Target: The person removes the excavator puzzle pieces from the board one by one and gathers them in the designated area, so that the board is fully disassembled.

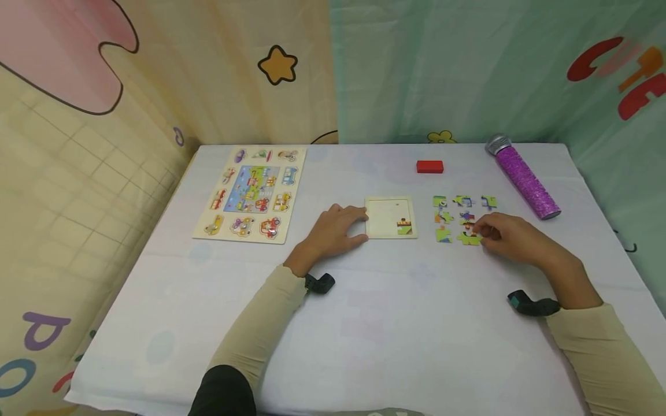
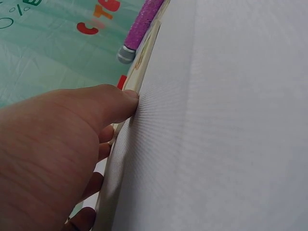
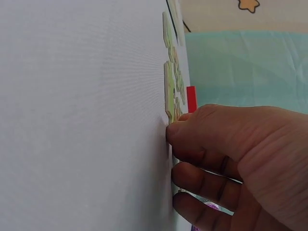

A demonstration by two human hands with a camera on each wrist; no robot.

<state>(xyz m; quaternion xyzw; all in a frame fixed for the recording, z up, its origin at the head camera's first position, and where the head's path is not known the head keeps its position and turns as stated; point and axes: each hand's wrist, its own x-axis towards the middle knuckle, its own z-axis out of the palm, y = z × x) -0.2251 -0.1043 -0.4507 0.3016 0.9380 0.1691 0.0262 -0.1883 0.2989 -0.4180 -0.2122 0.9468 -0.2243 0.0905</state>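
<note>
A small square puzzle tray (image 1: 382,216) lies on the table, with a puzzle piece (image 1: 404,226) in its lower right corner. My left hand (image 1: 335,231) touches the tray's left edge, thumb and fingers spread along it; the left wrist view has the thumb (image 2: 122,102) against the tray's side. To the tray's right, several loose puzzle pieces (image 1: 444,234) lie in rough rows. My right hand (image 1: 512,238) pinches the right end of the lowest puzzle piece (image 1: 468,239) between thumb and index finger. Its other fingers are loosely bent near the tabletop in the right wrist view.
A larger vehicle puzzle board (image 1: 205,222) lies at the left of the white table (image 1: 374,323). Behind the loose pieces sits a red block (image 1: 429,167). A glittery purple microphone (image 1: 528,179) lies at the back right. Printed curtains (image 1: 442,69) hang behind.
</note>
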